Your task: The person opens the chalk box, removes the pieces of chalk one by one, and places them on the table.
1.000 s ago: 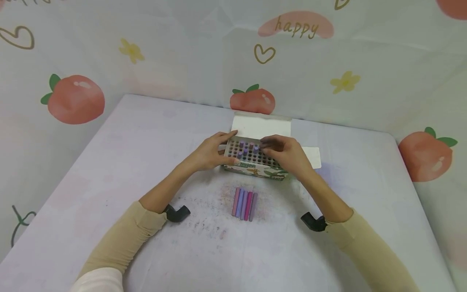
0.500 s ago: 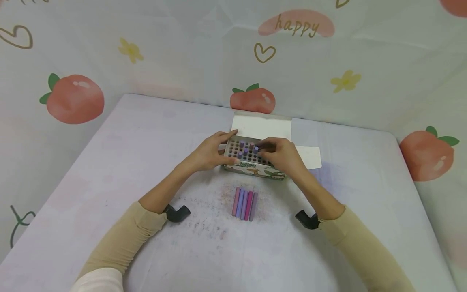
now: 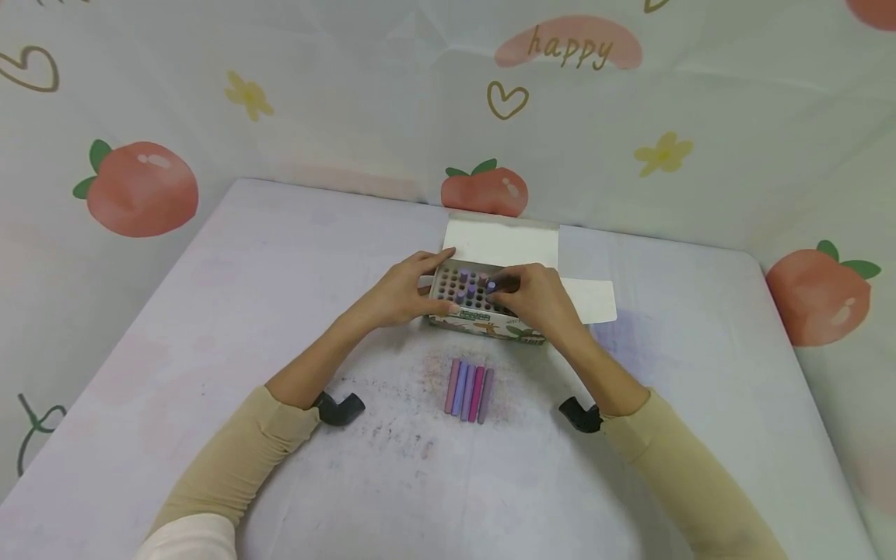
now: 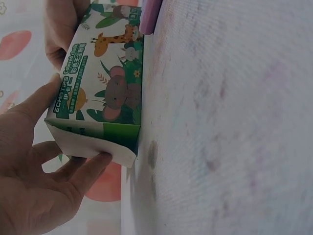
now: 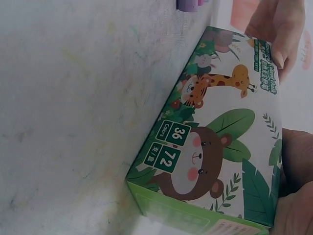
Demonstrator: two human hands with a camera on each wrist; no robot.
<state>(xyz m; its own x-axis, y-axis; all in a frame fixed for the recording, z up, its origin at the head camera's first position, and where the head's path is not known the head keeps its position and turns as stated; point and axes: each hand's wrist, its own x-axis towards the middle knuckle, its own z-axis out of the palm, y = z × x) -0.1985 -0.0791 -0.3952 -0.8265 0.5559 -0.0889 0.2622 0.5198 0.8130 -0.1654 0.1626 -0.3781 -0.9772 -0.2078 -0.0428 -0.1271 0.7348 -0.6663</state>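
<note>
A printed cardboard chalk box [image 3: 486, 327] stands on the table, its top tray full of round holes. Several purple and pink chalk sticks poke up from the tray, mostly left of centre. My left hand [image 3: 399, 297] holds the box's left end, thumb on the near top edge and fingers at the side flap [image 4: 93, 146]. Above the tray, my right hand [image 3: 544, 297] pinches the top of a light purple chalk stick [image 3: 491, 287] with thumb and fingers; its lower part is hidden. The right palm covers the tray's right side.
In front of the box, several pink, purple and magenta chalk sticks [image 3: 467, 393] lie side by side on the table [image 3: 392, 498]. The box's white lid [image 3: 500, 239] is folded back, and a side flap [image 3: 591, 300] sticks out right. Chalk dust marks the cloth.
My right hand has moved left over the tray, and its fingertips have come onto the light purple chalk stick. The left hand stays in place on the box.
</note>
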